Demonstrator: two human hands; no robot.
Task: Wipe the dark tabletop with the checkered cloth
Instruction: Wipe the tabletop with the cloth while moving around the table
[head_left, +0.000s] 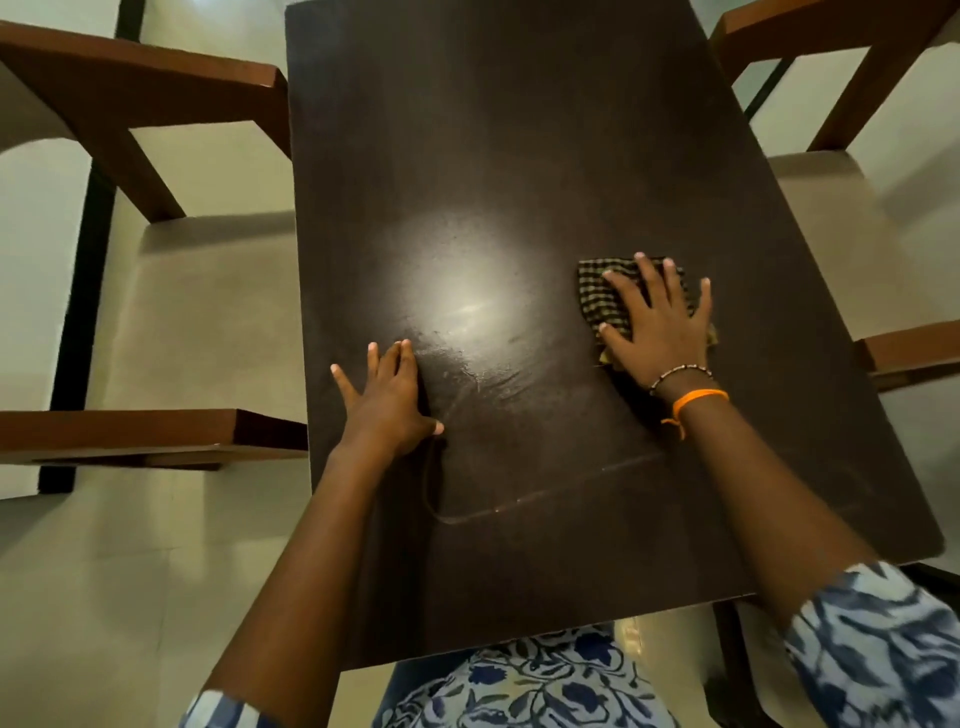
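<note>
The dark brown rectangular wooden tabletop (519, 156) fills the middle of the view, running from the near edge by the person's body to the far end, with a pale glare patch near its centre. Brown wooden chairs with pale cushioned seats stand on either side: one at the left (156, 312) and one at the right (857, 208), both drawn up close to the table's long edges. The left hand (387, 397) lies flat on the tabletop near its left edge, fingers straight and thumb spread out, holding nothing. The right hand (660, 322) presses flat, fingers spread wide, on the small black-and-tan checkered cloth (602, 293). The cloth lies on the right half of the tabletop, under the palm and fingers, its folded left part showing beyond the thumb and forefinger.
</note>
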